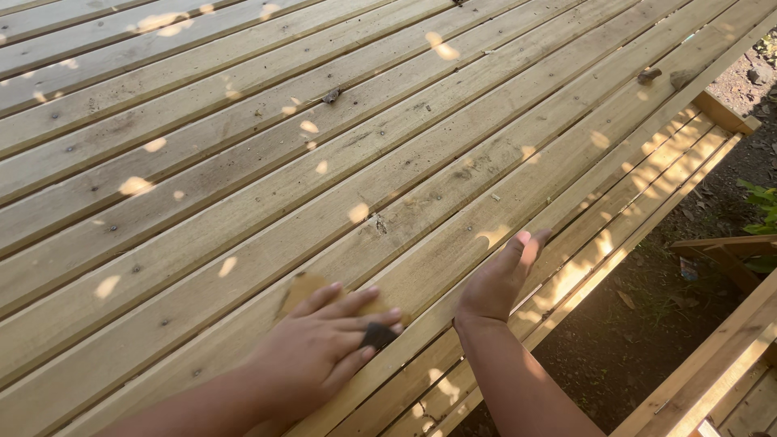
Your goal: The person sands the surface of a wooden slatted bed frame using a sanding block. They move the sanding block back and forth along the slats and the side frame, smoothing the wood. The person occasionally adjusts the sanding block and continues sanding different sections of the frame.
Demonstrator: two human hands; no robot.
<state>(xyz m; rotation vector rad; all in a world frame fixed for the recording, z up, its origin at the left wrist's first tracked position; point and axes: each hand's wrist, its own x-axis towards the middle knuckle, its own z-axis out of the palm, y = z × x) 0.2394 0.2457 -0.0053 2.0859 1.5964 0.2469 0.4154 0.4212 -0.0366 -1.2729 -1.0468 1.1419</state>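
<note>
Left hand (320, 344) lies flat, fingers spread, pressing a sheet of sandpaper (301, 290) onto the planks (243, 202); a dark block (377, 334) peeks out under the fingertips. The paper sits beneath the palm, its tan edge showing just beyond the knuckles. Likely risk: it could slip free, or snag a splinter. Right hand (498, 279) rests edge-on, open, holding nothing. Farther off, debris (331, 95) could catch the paper.
</note>
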